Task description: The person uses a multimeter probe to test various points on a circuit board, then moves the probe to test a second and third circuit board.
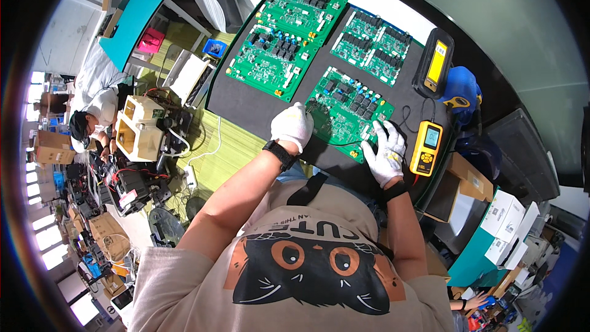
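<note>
Left hand [292, 126] curled, grip unclear — right hand [387, 154] spread over green board [348, 112] — yellow meter [427, 149] displays characters.

Green circuit boards [347, 110], speckled black, blue and white, on a dark grey desk [246, 103]. White gloves [383, 166] on left hand [292, 127] and right hand [387, 147]. At right, a yellow meter [424, 149]. Near, a beige T-shirt [196, 286] printed with a black, orange-eyed cat [313, 280].

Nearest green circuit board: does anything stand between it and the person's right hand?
Nothing visible does: the gloved right hand is at the right edge of the board, fingers over it; whether they touch is unclear.
</note>
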`<control>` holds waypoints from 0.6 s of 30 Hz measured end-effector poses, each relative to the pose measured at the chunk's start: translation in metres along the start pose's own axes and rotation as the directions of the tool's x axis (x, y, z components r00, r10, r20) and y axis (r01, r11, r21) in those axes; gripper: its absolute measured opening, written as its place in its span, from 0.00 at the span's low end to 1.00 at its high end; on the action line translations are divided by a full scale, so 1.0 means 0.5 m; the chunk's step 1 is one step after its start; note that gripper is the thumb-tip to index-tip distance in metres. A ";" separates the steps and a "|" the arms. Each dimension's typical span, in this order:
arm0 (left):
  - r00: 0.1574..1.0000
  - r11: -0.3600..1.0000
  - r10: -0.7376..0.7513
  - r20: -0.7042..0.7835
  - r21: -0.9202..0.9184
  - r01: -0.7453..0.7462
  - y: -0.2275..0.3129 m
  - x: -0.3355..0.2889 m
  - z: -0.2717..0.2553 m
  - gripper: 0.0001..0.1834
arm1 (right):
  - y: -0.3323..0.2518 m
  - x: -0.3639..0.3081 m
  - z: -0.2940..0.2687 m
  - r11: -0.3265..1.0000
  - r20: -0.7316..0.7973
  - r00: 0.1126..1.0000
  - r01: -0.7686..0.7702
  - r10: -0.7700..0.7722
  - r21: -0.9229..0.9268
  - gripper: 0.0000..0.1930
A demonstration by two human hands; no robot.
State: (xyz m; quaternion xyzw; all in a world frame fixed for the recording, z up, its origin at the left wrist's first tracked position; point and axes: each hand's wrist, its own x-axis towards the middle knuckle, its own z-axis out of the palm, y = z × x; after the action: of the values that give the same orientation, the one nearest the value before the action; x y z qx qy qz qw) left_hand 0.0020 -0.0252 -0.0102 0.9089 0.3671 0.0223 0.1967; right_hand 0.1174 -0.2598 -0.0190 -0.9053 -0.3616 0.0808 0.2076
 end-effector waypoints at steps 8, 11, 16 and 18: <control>1.000 0.999 -0.007 -0.021 -0.041 0.006 0.006 -0.006 -0.015 0.16 | 0.000 0.001 -0.001 1.000 -0.012 1.000 0.004 -0.005 -0.008 0.31; 0.999 0.999 -0.021 0.028 -0.026 0.022 0.010 -0.008 -0.027 0.16 | 0.000 0.002 -0.001 1.000 -0.004 1.000 -0.006 0.006 0.006 0.32; 0.994 0.999 -0.048 0.100 0.022 0.046 0.013 -0.002 -0.038 0.16 | -0.001 0.002 -0.003 1.000 -0.004 1.000 -0.011 0.011 -0.017 0.32; 0.993 1.000 -0.017 0.115 0.018 0.015 0.012 0.000 -0.039 0.16 | -0.002 0.002 -0.003 1.000 -0.007 1.000 -0.006 0.006 -0.001 0.32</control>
State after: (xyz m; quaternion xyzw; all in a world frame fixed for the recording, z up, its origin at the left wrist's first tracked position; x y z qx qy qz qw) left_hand 0.0023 -0.0223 0.0099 0.9073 0.3626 -0.0347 0.2100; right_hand 0.1182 -0.2589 -0.0173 -0.9068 -0.3584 0.0778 0.2080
